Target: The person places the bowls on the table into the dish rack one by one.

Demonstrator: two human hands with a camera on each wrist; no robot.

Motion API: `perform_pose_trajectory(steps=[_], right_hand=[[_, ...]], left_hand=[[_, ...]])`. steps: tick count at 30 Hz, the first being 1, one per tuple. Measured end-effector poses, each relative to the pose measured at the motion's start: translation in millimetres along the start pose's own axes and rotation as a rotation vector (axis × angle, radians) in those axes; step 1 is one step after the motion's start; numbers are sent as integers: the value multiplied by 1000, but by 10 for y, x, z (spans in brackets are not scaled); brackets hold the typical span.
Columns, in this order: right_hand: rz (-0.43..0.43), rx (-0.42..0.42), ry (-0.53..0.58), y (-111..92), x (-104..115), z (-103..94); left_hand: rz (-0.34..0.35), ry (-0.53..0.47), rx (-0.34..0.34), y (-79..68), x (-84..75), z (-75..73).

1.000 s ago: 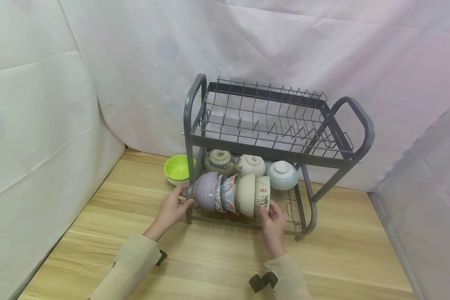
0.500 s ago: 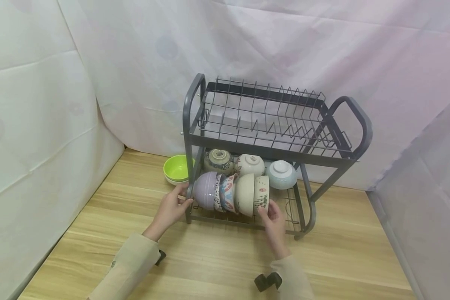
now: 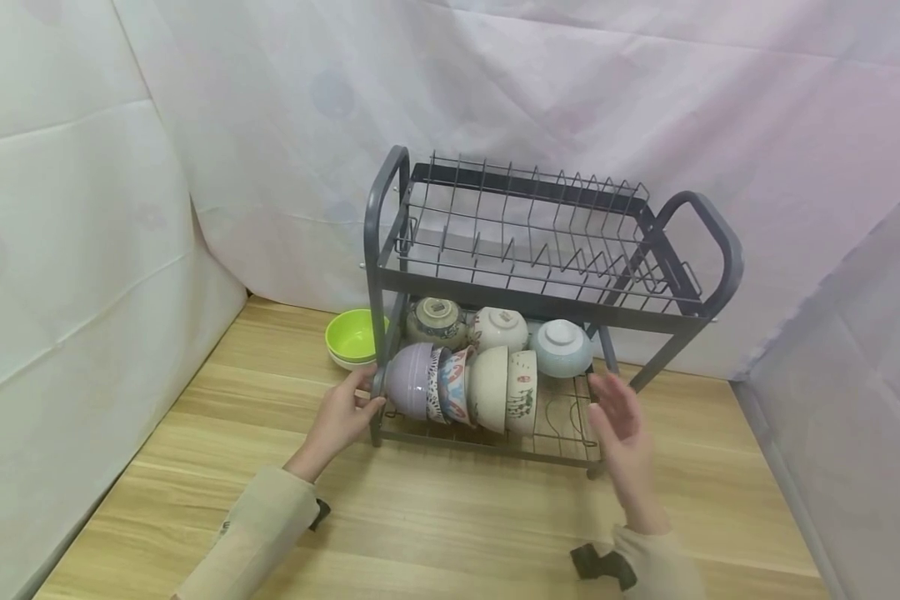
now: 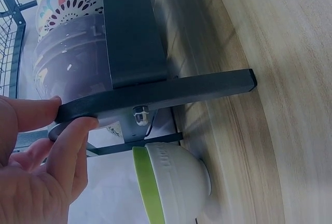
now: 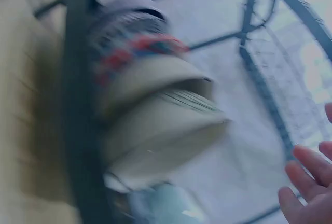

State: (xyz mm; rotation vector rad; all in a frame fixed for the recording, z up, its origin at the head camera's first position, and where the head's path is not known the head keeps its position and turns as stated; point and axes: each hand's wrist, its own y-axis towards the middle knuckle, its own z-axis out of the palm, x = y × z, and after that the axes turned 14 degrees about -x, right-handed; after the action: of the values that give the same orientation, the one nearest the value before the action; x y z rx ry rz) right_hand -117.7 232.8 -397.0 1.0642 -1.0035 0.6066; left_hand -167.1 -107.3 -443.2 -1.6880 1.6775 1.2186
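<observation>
My left hand (image 3: 345, 412) pinches the front left post of a dark two-tier dish rack (image 3: 487, 302), thumb on one side and fingers on the other, as the left wrist view shows. On its lower shelf a purple bowl (image 3: 409, 381), a colourfully patterned bowl (image 3: 455, 386), a cream bowl (image 3: 490, 389) and a floral bowl (image 3: 522, 392) lie sideways, nested in a row. My right hand (image 3: 624, 425) is at the rack's front right corner, fingers apart and holding nothing, well to the right of the floral bowl. In the right wrist view the bowls are blurred.
Behind the row, a grey patterned bowl (image 3: 437, 322), a white bowl (image 3: 500, 330) and a pale blue bowl (image 3: 562, 350) sit upside down. Left of the rack, a green bowl (image 3: 351, 335) is stacked in a white one on the wooden table (image 3: 435, 517). White cloth (image 3: 285, 100) hangs behind.
My right hand has let go of the floral bowl and moved right, to the rack's front right corner. The bowls stay in their row. My left hand keeps its place on the post.
</observation>
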Motion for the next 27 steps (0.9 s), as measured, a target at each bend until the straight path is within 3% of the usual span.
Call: perform_pose_trajectory(steps=[4,8,11,15,19,23,27], right_hand=[[-134,-54,129,205,208,-200],[-217,-227,220,386,353,-359],[-214,-347,236,492,413,-416],[-124,-411,57,612,414,-388],[-48,-364,-171,728,335,-325],[-52,-372,-200,802,219,-300],[-95,-388,-120,848,121,-331]], left_hand=[[-5,5,2,3,2,-4],[-1,6,-2,9,5,-4],[4,-1,-1,14,12,-3],[1,-13,-2,20,32,-5],[-6,-24,-7,21,47,-12],[-9,-35,-4,19,52,-11],[-13,-43,-3,19,45,2]])
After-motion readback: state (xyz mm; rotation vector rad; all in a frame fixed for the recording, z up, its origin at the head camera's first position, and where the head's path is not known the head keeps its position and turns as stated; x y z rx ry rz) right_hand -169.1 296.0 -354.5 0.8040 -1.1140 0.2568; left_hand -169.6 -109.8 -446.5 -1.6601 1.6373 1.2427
